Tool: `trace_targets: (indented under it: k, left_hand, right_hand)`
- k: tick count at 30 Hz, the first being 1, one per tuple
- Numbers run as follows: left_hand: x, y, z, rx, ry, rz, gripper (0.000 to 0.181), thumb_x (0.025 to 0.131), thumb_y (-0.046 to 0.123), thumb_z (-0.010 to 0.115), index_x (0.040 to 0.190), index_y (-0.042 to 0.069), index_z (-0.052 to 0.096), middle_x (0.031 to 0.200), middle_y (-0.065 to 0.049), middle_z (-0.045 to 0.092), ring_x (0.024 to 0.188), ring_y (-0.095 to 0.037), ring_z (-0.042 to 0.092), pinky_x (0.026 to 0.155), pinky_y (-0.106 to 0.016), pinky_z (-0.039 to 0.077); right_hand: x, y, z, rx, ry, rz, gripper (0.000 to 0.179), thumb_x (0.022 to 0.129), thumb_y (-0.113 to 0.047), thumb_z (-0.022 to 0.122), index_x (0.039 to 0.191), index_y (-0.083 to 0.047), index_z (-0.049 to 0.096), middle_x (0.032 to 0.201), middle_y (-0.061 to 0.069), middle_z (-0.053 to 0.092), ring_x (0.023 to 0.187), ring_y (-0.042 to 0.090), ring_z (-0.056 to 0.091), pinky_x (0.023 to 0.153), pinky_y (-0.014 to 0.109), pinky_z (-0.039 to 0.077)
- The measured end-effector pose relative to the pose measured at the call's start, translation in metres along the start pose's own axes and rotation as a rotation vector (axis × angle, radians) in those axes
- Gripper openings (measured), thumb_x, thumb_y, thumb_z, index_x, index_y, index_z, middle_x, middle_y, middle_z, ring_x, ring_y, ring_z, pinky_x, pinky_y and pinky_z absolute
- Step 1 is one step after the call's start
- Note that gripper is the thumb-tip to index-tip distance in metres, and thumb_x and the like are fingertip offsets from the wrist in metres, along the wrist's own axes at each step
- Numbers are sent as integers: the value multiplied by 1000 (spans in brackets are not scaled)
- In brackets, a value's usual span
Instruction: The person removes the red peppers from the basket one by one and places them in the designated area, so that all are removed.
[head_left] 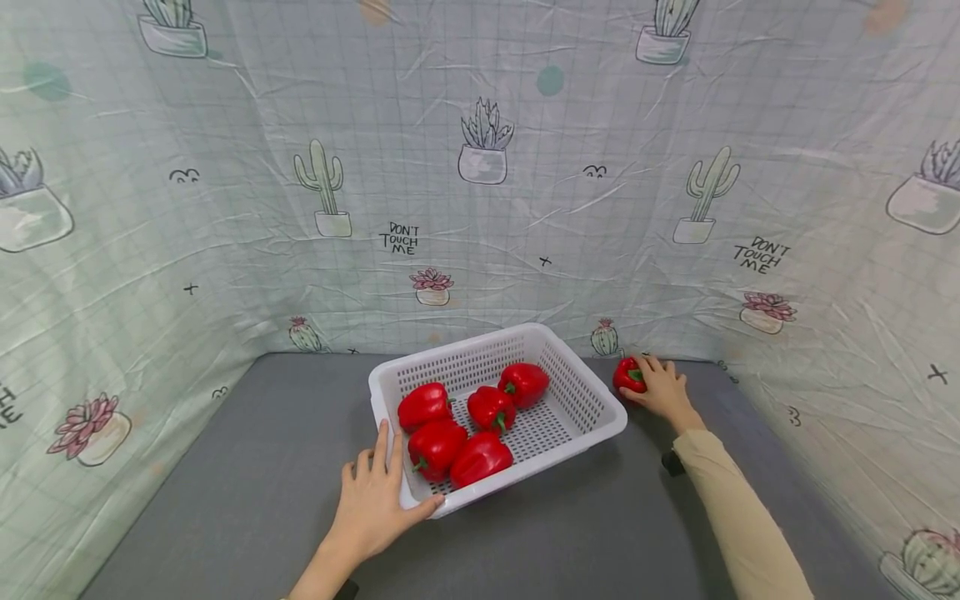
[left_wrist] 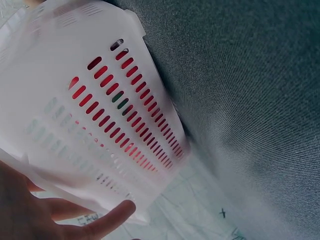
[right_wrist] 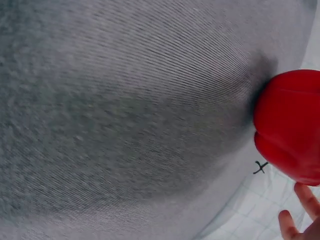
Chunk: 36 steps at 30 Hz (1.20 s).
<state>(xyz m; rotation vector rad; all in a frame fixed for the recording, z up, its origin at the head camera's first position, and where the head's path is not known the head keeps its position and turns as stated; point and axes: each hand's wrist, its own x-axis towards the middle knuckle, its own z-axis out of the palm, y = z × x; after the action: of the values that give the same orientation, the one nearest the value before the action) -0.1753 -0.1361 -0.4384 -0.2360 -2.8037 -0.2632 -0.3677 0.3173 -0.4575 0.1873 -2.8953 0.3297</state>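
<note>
A white perforated plastic basket (head_left: pixel 487 494) stands on the table with several red bell peppers (head_left: pixel 480 458) inside. At its near-left corner is my left hand (head_left: pixel 371 504), fingers spread along the left rim and thumb at the front rim. The left wrist view shows the basket's slotted side wall (left_wrist: pixel 60 85), with red showing through the slots, and the left fingers (left_wrist: pixel 112 217) beside its rim. Right of the basket, my right hand (head_left: pixel 663 392) holds another red bell pepper (head_left: pixel 628 375) between thumb and fingers. That pepper (right_wrist: pixel 292 125) looks low against the table in the right wrist view.
The dark grey table (head_left: pixel 247 492) extends around the basket. A cactus-printed sheet (head_left: pixel 480 250) rises behind the table and along both sides. The held pepper is near the table's back edge, close to the sheet.
</note>
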Motion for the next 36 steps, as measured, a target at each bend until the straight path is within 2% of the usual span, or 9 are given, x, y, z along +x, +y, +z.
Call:
trace_targets:
  k: [5, 10, 17, 28, 36]
  left_hand:
    - [0, 0, 2, -3, 9, 8, 100, 66, 73, 51, 134, 1, 37, 144, -17, 26, 104, -35, 45, 81, -53, 38]
    - [0, -1, 2, -9, 12, 10, 100, 67, 74, 51, 134, 2, 36, 145, -17, 24, 103, -34, 45, 80, -53, 37]
    - [1, -1, 1, -6, 14, 7, 101, 67, 75, 50, 135, 2, 36, 145, -17, 25, 103, -34, 46, 80, -53, 37]
    - [0, -1, 0, -20, -2, -1, 100, 67, 74, 50, 135, 2, 36, 146, -17, 24, 102, -34, 46, 81, -54, 37]
    - [0, -2, 1, -13, -1, 6, 102, 67, 76, 48, 135, 2, 35, 146, -17, 23, 102, -34, 47, 80, -53, 38]
  right_hand:
    - [1, 6, -2, 0, -53, 2, 72, 78, -37, 59, 132, 1, 32, 127, 29, 40, 109, 47, 35, 80, 66, 28]
    - [-1, 7, 2, 21, -96, -1, 78, 76, -46, 61, 132, -5, 27, 130, 28, 38, 111, 45, 35, 82, 66, 28]
    - [-1, 1, 4, 24, -67, -17, 77, 76, -51, 60, 134, -10, 28, 138, 24, 28, 114, 45, 28, 84, 69, 25]
    - [-4, 0, 6, 35, -59, 6, 78, 76, -48, 62, 135, -12, 27, 136, 25, 28, 114, 46, 26, 83, 69, 24]
    - [-5, 6, 2, 24, -91, 6, 85, 73, -51, 64, 138, -13, 24, 138, 27, 26, 114, 47, 27, 82, 70, 25]
